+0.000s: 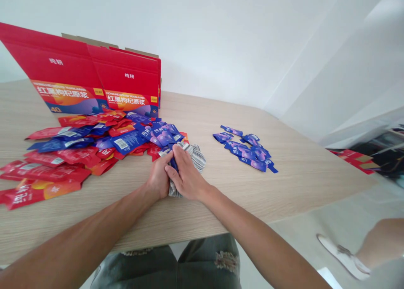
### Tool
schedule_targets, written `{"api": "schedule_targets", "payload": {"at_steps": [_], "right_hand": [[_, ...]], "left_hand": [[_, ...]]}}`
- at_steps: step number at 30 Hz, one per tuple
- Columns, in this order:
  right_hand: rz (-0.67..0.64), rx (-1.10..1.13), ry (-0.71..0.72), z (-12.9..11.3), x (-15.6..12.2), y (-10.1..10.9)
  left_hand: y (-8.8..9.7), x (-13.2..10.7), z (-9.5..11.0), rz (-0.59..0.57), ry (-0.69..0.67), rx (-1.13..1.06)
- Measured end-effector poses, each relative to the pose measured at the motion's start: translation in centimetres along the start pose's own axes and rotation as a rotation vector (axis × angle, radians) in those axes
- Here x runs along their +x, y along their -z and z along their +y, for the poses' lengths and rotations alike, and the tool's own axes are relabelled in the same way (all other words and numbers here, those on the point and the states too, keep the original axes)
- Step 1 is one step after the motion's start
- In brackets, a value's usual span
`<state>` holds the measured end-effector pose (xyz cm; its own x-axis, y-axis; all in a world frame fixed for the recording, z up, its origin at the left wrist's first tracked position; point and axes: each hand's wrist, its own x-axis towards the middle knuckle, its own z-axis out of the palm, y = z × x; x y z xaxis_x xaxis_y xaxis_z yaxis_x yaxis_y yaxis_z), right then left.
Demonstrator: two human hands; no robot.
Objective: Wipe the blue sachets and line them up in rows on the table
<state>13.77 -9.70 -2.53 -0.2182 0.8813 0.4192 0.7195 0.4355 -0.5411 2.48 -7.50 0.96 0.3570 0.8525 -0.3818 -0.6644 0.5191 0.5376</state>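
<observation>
"How is the scene lit?"

"Brightly and evenly; shadows are left soft around the fingers (182,158), and the wall (221,40) beyond them is washed pale."

"And sharpness?"

"Packets (126,142) left of the fingers are rendered fairly clearly; far right, dark clutter (388,148) is blurred. The red carton (72,65), beyond and left, is stretched by wide-angle distortion."

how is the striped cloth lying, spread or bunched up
Bunched up: the cloth shows crumpled folds beside the right hand; the part under the hand is hidden.

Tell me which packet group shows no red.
The smaller packet group, right of the right hand: it is blue with purple, while the larger left pile mixes red with blue.
</observation>
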Motion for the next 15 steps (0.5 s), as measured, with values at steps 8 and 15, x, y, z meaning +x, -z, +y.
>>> {"api": "schedule_targets", "payload": {"at_steps": [8, 15], "right_hand": [[-0.093, -0.018, -0.011, -1.8, -0.2, -0.2], [-0.120, -0.043, 0.039, -1.7, -0.5, -0.4]], "left_hand": [[0.0, 0.1, 0.2, -0.002, -0.024, -0.008], [-0.3, 0.1, 0.4, 0.030, -0.013, -0.027]]}}
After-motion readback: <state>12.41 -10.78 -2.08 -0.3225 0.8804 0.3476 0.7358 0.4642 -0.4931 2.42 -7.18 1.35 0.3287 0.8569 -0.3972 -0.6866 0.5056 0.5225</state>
